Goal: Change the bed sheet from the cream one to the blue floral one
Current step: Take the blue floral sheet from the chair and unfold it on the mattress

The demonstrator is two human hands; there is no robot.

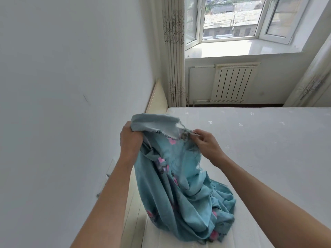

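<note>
Both hands carry the grip: our left hand [129, 138] is fisted round a bunched top edge of the blue floral sheet [180, 185], and our right hand [206, 143] pinches the same edge betw. thumb & fingertips, a bit to 3 o'clock of the left. So each grip is clamped on cloth, neither slack.

Between the hands the edge lifts up, pale reverse side showing w/ a frayed hem. From there the sheet hangs toward 6 o'clock in a crumpled mass, its lower folds piled on the mattress [259, 140] near the corner closest to us, approx. 6 o'clock in view.

Mattress looks bare, white quilted top, no cream sheet visible anywhere in shot, so we judge the strip-off step done. Still left: find corners, shake the floral sheet open, spread it across the bed, tuck the sides. We reckon we're roughly mid-task, at the sorting-out-the-edge stage.

Further out: wall [71, 86] at 9 o'clock, headboard [155, 97] along it, curtain [175, 59] at 12, radiator [232, 81] and window [231, 18] at 1 o'clock.
</note>
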